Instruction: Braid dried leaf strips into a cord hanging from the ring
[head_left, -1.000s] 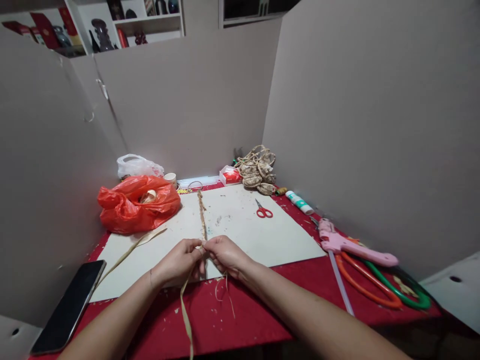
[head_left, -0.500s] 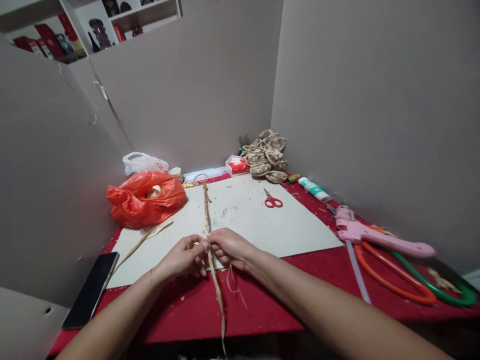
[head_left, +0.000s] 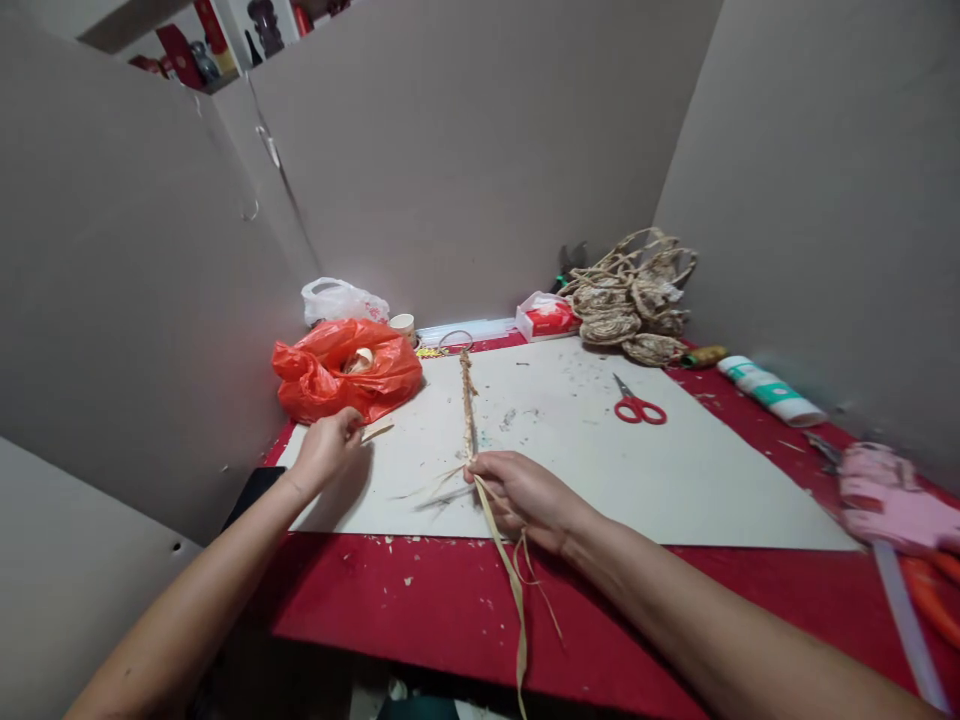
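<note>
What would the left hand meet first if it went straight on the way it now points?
Most likely the red plastic bag: it lies just ahead of the left hand. Whether they touch is hard to tell.

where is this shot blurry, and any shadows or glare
Head view: glue gun looks soft, cut off by the right edge; loose strands by the right hand look smeared; head view: soft shadow on the board beside the left hand, pale sheen on the red bag.
</note>
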